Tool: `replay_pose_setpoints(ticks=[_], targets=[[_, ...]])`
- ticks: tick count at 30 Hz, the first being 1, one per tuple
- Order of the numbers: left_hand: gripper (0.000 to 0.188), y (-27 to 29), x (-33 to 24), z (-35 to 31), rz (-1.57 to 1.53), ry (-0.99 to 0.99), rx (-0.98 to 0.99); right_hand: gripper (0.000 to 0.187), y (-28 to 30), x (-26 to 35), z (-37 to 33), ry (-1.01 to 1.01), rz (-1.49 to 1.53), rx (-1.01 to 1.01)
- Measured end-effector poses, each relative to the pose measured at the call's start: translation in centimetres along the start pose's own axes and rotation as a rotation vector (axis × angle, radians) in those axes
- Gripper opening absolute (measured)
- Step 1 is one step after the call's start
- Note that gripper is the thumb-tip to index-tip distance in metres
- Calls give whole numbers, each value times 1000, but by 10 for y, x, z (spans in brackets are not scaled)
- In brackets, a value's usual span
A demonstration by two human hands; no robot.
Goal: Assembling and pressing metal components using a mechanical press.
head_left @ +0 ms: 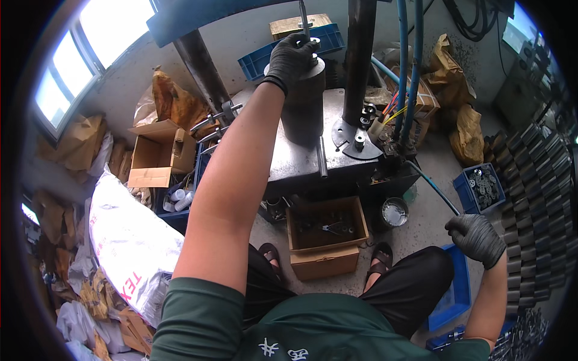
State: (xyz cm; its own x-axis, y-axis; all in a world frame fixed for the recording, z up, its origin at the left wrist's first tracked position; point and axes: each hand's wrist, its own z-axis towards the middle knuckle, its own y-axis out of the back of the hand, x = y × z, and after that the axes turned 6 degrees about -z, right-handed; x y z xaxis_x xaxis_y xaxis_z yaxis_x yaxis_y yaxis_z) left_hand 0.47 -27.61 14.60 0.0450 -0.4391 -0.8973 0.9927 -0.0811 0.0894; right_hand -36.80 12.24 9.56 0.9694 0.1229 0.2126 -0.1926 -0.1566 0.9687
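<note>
My left hand (290,60), in a dark grey glove, reaches up to the top of a thick upright metal cylinder (303,111). Its fingers close around a small shiny metal part (315,44) on that cylinder, directly below a thin vertical rod (304,21) of the press. The fingers partly hide this part. Off to the right, my gloved right hand (477,239) is wrapped round the end of a long lever (436,191) that slants down from the machine. A loose metal bar (322,157) lies against the press table (283,159), its end over the front edge.
Two dark columns flank the cylinder, the right column (359,66) beside blue hoses (415,72). Between my feet stands a cardboard box (325,265), with a metal tin (394,212) nearby. Stacked metal tubes (530,210) and a blue parts bin (480,188) are right; a white sack (129,240) is left.
</note>
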Motion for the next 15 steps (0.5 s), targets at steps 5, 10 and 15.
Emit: replay_pose_setpoints(ticks=[5, 10, 15], targets=[[35, 4, 8, 5, -66, -3, 10, 16, 30, 13, 30, 10, -67, -384], [32, -4, 9, 7, 19, -47, 2, 17, 88, -14, 116, 233, -309, -1129], [43, 2, 13, 14, 4, -54, -10, 24, 115, -39, 164, 142, -200, -1089]])
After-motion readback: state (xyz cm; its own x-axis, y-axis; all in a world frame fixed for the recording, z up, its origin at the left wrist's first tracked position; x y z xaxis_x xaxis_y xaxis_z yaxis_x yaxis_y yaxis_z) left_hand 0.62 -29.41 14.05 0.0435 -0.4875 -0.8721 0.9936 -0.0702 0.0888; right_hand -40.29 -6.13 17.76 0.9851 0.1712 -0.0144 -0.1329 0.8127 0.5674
